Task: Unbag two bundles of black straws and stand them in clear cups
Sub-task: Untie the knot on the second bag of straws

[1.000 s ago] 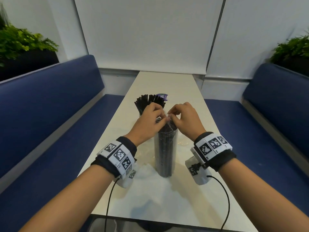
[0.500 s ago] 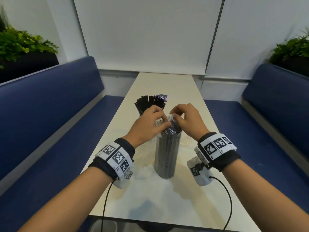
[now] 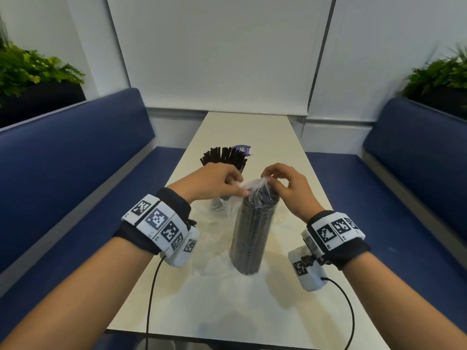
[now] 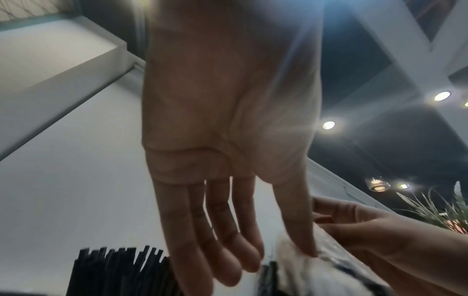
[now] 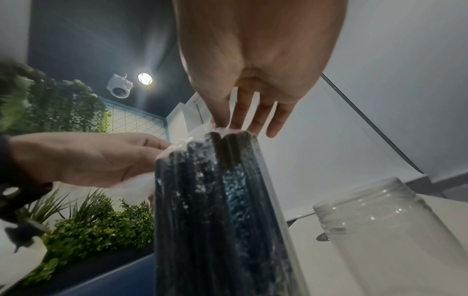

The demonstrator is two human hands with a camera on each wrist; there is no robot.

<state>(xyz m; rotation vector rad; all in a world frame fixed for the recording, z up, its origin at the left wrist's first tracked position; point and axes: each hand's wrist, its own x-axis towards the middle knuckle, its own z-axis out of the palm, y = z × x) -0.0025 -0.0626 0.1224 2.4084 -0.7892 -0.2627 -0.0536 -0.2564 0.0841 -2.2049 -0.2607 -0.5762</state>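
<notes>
A bundle of black straws in a clear plastic bag [image 3: 252, 228] stands upright on the white table [image 3: 252, 311], leaning slightly. My left hand [image 3: 242, 189] pinches the bag's top edge from the left, and my right hand [image 3: 269, 179] pinches the top from the right, so the plastic is stretched between them. In the right wrist view the bagged straws [image 5: 215, 210] fill the middle under my right hand [image 5: 235, 124]. A second bundle of bare black straws [image 3: 223, 157] fans out of a clear cup [image 3: 218, 204] behind my left hand. An empty clear cup [image 5: 380, 230] stands right of the bag.
Crumpled clear plastic [image 3: 214, 238] lies on the table left of the bundle. A purple label [image 3: 243, 149] shows behind the fanned straws. Blue bench seats [image 3: 75, 160] run along both long sides, and the table's far end meets a white wall [image 3: 227, 59].
My hands, close together at the bundle's top a second ago, have drawn apart and pulled the bag's top plastic open between them. The bundle leans a little more to the right.
</notes>
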